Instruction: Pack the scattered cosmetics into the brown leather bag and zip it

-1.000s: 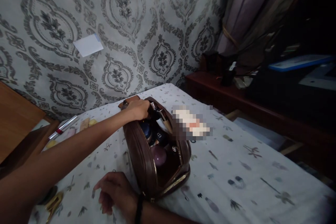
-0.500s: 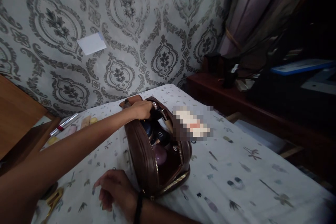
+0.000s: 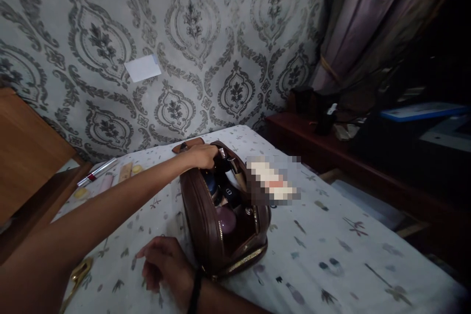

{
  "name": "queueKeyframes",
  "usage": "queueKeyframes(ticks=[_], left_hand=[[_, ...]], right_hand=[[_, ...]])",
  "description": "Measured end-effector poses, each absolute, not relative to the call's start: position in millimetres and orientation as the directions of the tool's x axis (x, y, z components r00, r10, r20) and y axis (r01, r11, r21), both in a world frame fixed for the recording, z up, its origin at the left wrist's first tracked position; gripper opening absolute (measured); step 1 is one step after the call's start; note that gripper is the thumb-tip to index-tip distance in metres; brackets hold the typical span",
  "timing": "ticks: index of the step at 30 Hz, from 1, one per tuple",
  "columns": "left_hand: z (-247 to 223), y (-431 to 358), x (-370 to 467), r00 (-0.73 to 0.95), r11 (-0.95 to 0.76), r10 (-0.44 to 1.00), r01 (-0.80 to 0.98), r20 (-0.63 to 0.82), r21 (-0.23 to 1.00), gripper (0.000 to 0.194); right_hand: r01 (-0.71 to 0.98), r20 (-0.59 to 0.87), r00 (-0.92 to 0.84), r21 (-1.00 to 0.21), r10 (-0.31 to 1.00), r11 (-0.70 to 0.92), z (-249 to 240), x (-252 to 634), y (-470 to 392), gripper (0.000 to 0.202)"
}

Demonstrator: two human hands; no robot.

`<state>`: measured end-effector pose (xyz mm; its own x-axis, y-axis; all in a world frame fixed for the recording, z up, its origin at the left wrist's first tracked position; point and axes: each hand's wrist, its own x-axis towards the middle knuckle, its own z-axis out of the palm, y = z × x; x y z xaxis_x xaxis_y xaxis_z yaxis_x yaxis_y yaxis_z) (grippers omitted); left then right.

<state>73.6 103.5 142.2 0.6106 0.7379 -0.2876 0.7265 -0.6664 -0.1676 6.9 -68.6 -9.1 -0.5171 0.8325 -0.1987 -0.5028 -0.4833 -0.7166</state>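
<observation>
Left hand [image 3: 206, 156] is dipping its fingers into the far end of an open brown bag [image 3: 196, 211]; fingertips are hiding inside, so cannot tell if it is grasping anything. Right hand [image 3: 165, 265] is hanging released, fingers loosely curling, just left of the bag's near end; a black band [image 3: 196, 290] is circling that wrist.

Bag is lying on a white printed cloth [image 3: 320, 250] that is covering the surface under both hands; small plant and bottle motifs are dotting it. Silver-capped tube [image 3: 222, 153] is poking up just right of the left hand. Purple rounded item [image 3: 225, 220] is sitting inside the bag, nearer the right hand. Gold clip [image 3: 80, 272] is lying left of the right hand, partly hiding behind the left arm. Silver tube with red band [image 3: 97, 172], pink tube [image 3: 106, 182] and beige box [image 3: 125, 171] are lying left of the left hand.

Beyond both hands, grey damask wallpaper [image 3: 239, 14] is filling the wall, a white card [image 3: 143, 68] showing there. Right of the hands, a tied curtain [image 3: 353, 24] is hanging over dark red furniture [image 3: 294, 131]. Wooden panel [image 3: 33, 157] is standing far left.
</observation>
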Motion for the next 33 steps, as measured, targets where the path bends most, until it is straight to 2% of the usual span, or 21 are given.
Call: queueKeyframes(ticks=[10,13,17,19,22,25,29,33], left_hand=[[174,87,51,0.667,-0.712,0.7,0.68,-0.257,-0.175,0.018],[181,68,32,0.702,-0.722,0.691,0.679,-0.17,-0.133,0.021],[179,46,11,0.703,-0.703,0.71,0.708,-0.029,-0.06,0.034],[171,40,4,0.699,-0.701,0.712,0.712,0.063,0.036,0.034],[148,34,-8,0.655,-0.717,0.696,0.661,0.296,0.223,0.025],[117,21,-26,0.538,-0.712,0.69,0.625,0.484,0.32,0.029],[75,-1,-64,0.393,-0.607,0.748,0.732,0.535,0.31,0.024],[47,-11,-114,0.273,-0.391,0.853,0.899,0.444,0.197,0.023]], right_hand=[[-0.52,-0.182,-0.521,-0.707,0.834,-0.479,-16,3,-68,0.044],[-0.524,-0.175,-0.515,-0.711,0.839,-0.469,-16,3,-69,0.045],[-0.507,-0.181,-0.521,-0.721,0.834,-0.473,-15,3,-68,0.046],[-0.506,-0.182,-0.515,-0.724,0.837,-0.469,-16,3,-67,0.047],[-0.499,-0.169,-0.504,-0.744,0.847,-0.445,-18,4,-66,0.048],[-0.491,-0.171,-0.493,-0.755,0.853,-0.435,-20,4,-66,0.048],[-0.484,-0.17,-0.506,-0.755,0.846,-0.442,-20,4,-66,0.045],[-0.47,-0.168,-0.549,-0.748,0.818,-0.469,-18,6,-67,0.047]])
